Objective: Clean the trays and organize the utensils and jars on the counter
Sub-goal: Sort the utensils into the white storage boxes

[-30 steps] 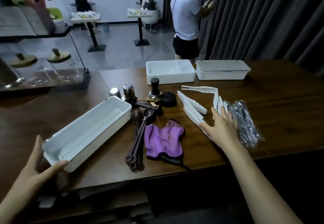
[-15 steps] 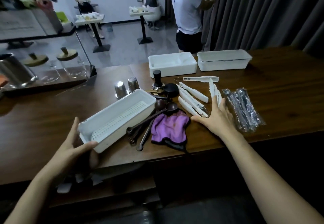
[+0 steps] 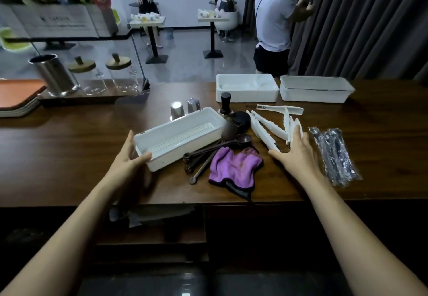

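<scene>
Honestly, a fair bit is hidden. The lower halves of two shiny steel cups [image 3: 177, 110] are covered by the far wall of the tray [image 3: 183, 154], a long white plastic box with a perforated floor, set slantwise at the middle of the dark wood worktop [image 3: 69, 156]. Its near end is gripped by the left hand [image 3: 129, 159]: the thumb is hooked over the rim, and the fingers [image 3: 129, 139] are laid up the outer wall. The right hand [image 3: 298, 154] is spread flat with nothing grasped, its fingers [image 3: 297, 133] laid on the ends of white plastic tongs [image 3: 266, 126], so those ends are masked. Thin brown spoons [image 3: 208, 154] are fanned out between the tray and a crumpled purple cloth [image 3: 234, 168]. What's sealed in the crinkly clear packet [image 3: 335, 154] just right of the hand can't be made out. Two clear jars [image 3: 121, 74] with flat round lids are seen far left, a bit blurred.
</scene>
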### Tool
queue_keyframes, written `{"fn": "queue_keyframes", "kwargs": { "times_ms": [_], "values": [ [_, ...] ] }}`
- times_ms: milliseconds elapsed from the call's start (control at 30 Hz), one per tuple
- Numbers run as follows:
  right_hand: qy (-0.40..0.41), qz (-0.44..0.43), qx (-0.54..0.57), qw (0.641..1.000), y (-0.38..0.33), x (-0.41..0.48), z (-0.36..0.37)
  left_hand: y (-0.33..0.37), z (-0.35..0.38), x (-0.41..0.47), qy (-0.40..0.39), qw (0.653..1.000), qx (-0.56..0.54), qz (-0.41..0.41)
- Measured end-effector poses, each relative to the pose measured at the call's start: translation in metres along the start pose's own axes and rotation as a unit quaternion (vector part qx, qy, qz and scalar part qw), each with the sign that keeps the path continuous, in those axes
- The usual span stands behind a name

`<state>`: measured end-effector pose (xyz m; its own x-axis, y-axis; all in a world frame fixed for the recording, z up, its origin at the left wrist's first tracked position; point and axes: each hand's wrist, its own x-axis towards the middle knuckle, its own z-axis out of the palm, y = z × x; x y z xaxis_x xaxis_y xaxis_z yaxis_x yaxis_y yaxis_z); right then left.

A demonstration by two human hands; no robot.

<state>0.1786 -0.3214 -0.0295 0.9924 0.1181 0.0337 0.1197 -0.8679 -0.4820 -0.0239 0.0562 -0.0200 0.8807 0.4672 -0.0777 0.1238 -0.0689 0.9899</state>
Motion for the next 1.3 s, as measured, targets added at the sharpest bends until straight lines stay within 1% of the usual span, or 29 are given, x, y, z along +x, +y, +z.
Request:
{"fn": "queue_keyframes", "kwargs": {
  "times_ms": [100, 167, 233, 367, 433, 500, 633, 733, 800, 967, 1067, 1133, 1200, 1300],
  "values": [
    [0.011, -0.044, 0.006, 0.999, -0.001, 0.005, -0.003, -0.009, 0.011, 0.003, 0.054, 0.998, 0.016, 0.026],
    [0.014, -0.082, 0.008, 0.997, -0.006, 0.007, -0.004, -0.012, 0.020, 0.003, 0.074, 0.996, 0.010, 0.042],
    [0.019, -0.113, 0.009, 0.993, -0.013, 0.010, -0.005, -0.016, 0.025, 0.005, 0.097, 0.994, 0.014, 0.039],
    [0.020, -0.135, 0.017, 0.991, -0.020, 0.015, -0.003, -0.016, 0.016, 0.010, 0.080, 0.997, -0.020, -0.002],
    [0.016, -0.153, 0.020, 0.988, -0.023, 0.016, -0.001, -0.019, 0.007, 0.013, 0.059, 0.998, -0.015, -0.013],
    [0.006, -0.172, 0.032, 0.985, -0.029, 0.016, 0.002, -0.017, 0.008, 0.011, 0.067, 0.997, -0.016, -0.022],
    [0.000, -0.233, 0.056, 0.971, -0.053, 0.012, 0.004, -0.010, 0.026, 0.001, 0.109, 0.992, 0.064, 0.028],
    [-0.017, -0.274, 0.074, 0.959, -0.079, 0.008, 0.004, -0.009, 0.033, -0.002, 0.134, 0.983, 0.116, 0.048],
    [-0.028, -0.293, 0.069, 0.953, -0.100, 0.007, 0.005, -0.007, 0.035, -0.006, 0.133, 0.979, 0.147, 0.045],
    [-0.039, -0.356, 0.053, 0.932, -0.159, 0.011, 0.014, -0.011, 0.027, -0.003, 0.125, 0.977, 0.171, 0.042],
    [-0.061, -0.379, 0.058, 0.922, -0.199, 0.013, 0.015, -0.017, 0.021, -0.002, 0.125, 0.971, 0.196, 0.049],
    [-0.078, -0.405, 0.071, 0.908, -0.223, 0.013, 0.017, -0.019, 0.019, 0.001, 0.125, 0.971, 0.195, 0.054],
    [-0.122, -0.420, 0.090, 0.895, -0.240, 0.014, 0.025, -0.020, 0.016, 0.003, 0.126, 0.972, 0.188, 0.056],
    [-0.217, -0.390, 0.095, 0.890, -0.245, 0.022, 0.047, -0.024, 0.013, 0.007, 0.122, 0.975, 0.179, 0.056]
  ]
}}
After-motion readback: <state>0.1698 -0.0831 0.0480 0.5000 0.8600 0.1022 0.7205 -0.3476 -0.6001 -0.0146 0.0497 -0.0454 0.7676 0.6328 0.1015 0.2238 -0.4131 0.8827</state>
